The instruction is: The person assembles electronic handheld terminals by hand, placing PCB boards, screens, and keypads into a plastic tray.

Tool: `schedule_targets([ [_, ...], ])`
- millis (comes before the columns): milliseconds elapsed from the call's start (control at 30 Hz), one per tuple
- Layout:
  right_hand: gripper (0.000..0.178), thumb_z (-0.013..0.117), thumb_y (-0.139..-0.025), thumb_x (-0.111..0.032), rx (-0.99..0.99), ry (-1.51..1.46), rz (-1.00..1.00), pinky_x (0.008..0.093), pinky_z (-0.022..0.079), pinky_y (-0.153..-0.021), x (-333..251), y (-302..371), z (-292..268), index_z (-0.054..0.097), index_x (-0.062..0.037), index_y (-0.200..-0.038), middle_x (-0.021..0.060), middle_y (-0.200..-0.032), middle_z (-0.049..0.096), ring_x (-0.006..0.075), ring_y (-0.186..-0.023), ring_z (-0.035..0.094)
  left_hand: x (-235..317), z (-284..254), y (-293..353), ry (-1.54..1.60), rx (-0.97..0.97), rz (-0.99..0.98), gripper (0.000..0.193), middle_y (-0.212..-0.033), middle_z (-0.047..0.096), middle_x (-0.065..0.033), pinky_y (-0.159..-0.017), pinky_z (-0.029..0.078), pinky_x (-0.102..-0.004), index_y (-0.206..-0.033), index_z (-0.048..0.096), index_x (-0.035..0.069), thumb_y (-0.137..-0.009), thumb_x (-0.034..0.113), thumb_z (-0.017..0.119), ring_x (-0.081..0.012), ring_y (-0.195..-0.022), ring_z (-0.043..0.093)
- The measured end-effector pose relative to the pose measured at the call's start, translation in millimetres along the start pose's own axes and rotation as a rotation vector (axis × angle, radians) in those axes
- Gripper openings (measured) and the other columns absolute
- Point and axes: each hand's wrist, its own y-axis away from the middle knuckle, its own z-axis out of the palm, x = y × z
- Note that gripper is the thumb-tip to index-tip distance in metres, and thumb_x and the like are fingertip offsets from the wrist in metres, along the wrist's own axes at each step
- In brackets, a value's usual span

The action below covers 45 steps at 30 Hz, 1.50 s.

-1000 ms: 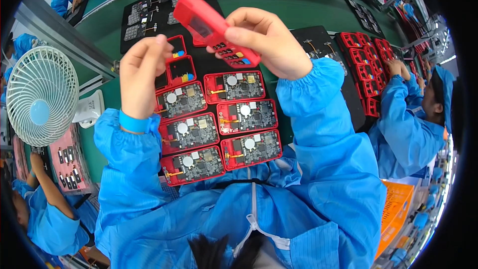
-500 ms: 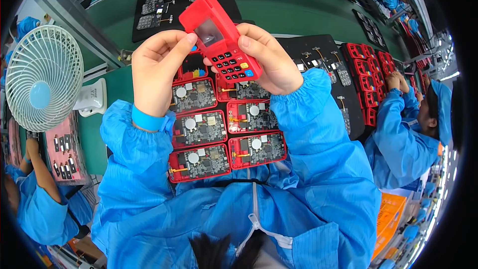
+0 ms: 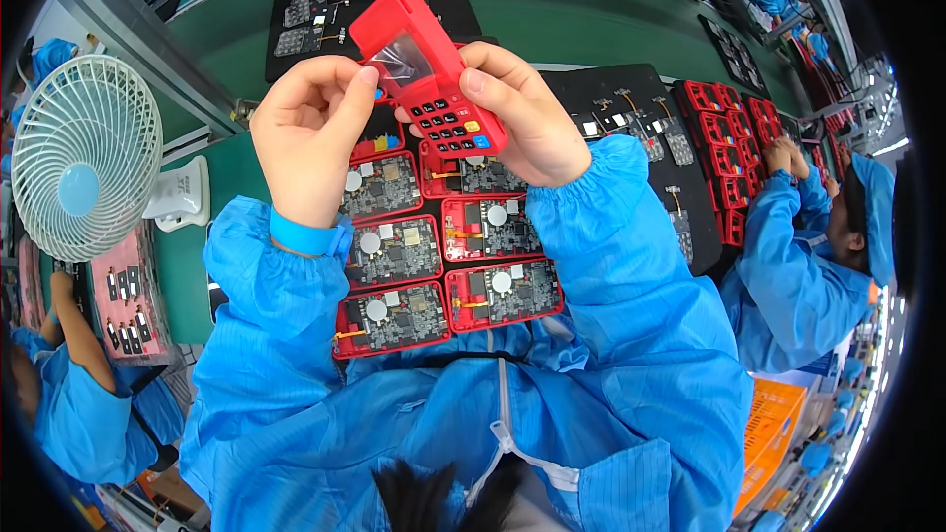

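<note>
Above green bench (image 3: 182,281) with fan (image 3: 81,187), right hand (image 3: 532,123) grips handset (image 3: 445,120); left hand (image 3: 310,128) pinches film (image 3: 402,61).

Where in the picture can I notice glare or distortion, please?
Head view, centre: pale, shiny streaks on the screen window of the red handset; head view, upper left: the grey metal frame looks bowed; head view, corners: black.
</note>
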Motion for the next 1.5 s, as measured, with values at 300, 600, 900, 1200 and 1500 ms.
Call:
schedule_targets([
  [300, 0.02, 0.068, -0.093, -0.023, 0.03, -0.003, 0.004, 0.0263, 0.052, -0.076, 4.2, -0.7, -6.5, 0.062, -0.0049, -0.101, 0.0042, -0.096, 0.068, 0.0099, -0.087, 0.063, -4.8, 0.3, 0.8, -0.118, 0.04, 0.227, 0.011, -0.082, 0.058, 0.0034, -0.058, 0.036, -0.0187, -0.091, 0.064, 0.001, -0.085, -0.004, 0.07, -0.0021, -0.067, 0.044],
  [600, 0.023, 0.067, -0.093, -0.023, 0.018, -0.02, 0.023, 0.0295, 0.054, -0.08, 3.3, -0.4, -5.6, 0.06, -0.0037, -0.104, 0.0076, -0.099, 0.068, 0.0164, -0.092, 0.068, -8.8, 3.0, -2.6, -0.036, 0.013, 0.106, 0.009, -0.084, 0.059, 0.0021, -0.064, 0.04, -0.0188, -0.095, 0.063, 0.001, -0.088, -0.001, 0.069, -0.0037, -0.072, 0.05],
  [900, 0.031, 0.057, -0.098, -0.026, -0.005, 0.087, -0.005, 0.0425, 0.056, -0.089, 7.6, -1.2, -14.1, 0.054, -0.0007, -0.116, 0.0194, -0.114, 0.066, 0.0327, -0.102, 0.068, -6.6, 7.0, -3.5, 0.009, 0.014, 0.052, 0.017, -0.09, 0.064, -0.0016, -0.072, 0.046, -0.0199, -0.104, 0.065, -0.001, -0.087, -0.002, 0.069, -0.0058, -0.079, 0.057],
  [1200, 0.032, 0.057, -0.098, -0.026, -0.002, 0.08, -0.003, 0.0419, 0.057, -0.089, 8.0, -0.9, -13.6, 0.054, -0.0007, -0.117, 0.0193, -0.114, 0.066, 0.0327, -0.101, 0.069, -5.3, 8.1, -1.6, -0.012, 0.063, 0.119, 0.013, -0.089, 0.065, -0.0007, -0.07, 0.046, -0.019, -0.099, 0.065, 0.0, -0.087, -0.001, 0.07, -0.0055, -0.079, 0.058],
  [1500, 0.023, 0.066, -0.094, -0.021, 0.038, -0.046, 0.021, 0.0302, 0.055, -0.082, 4.3, 1.3, -10.6, 0.06, -0.0027, -0.106, 0.01, -0.102, 0.069, 0.0184, -0.094, 0.069, 6.7, -0.1, 1.2, 0.23, -0.071, -0.147, 0.013, -0.088, 0.068, -0.0043, -0.069, 0.045, -0.0218, -0.101, 0.066, 0.002, -0.088, 0.003, 0.068, -0.0073, -0.074, 0.057],
])
